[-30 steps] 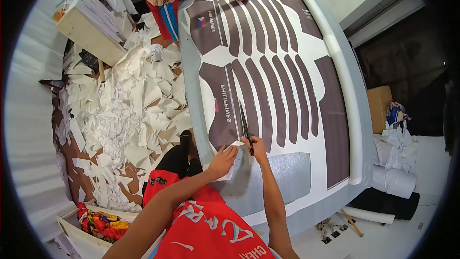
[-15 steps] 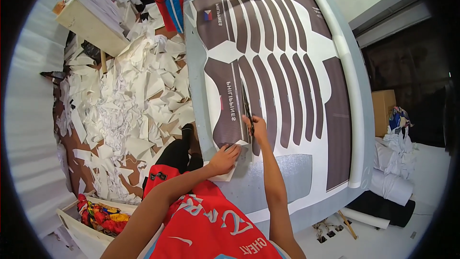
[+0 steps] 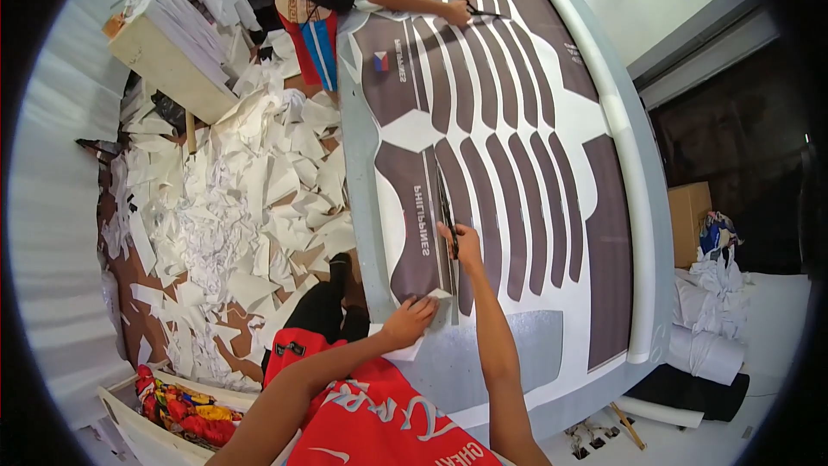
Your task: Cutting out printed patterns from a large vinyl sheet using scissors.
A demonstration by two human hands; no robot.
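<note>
My right hand (image 3: 467, 248) is closed round the handles of black scissors (image 3: 446, 211), whose long blades point away from me. They lie along a gap between a dark shirt-shaped panel (image 3: 410, 242) and the narrow curved strips beside it. Both belong to a large white printed sheet (image 3: 569, 311) spread over the table. At the panel's near edge, my left hand (image 3: 410, 323) grips the sheet with its fingers over the top; its thumb is hard to see. A small white corner is folded up by these fingertips.
Across the table a co-worker's hand (image 3: 457, 13) holds dark scissors (image 3: 486, 14) over the same sheet. A white roll (image 3: 625, 181) runs along the table's right side. Paper scraps (image 3: 233, 207) cover the floor at left, beside a pale cabinet (image 3: 172, 65).
The whole view has shifted, so the table sits lower in the picture. My right hand and scissors have advanced slightly away from me along the panel. My left hand keeps its place on the sheet.
</note>
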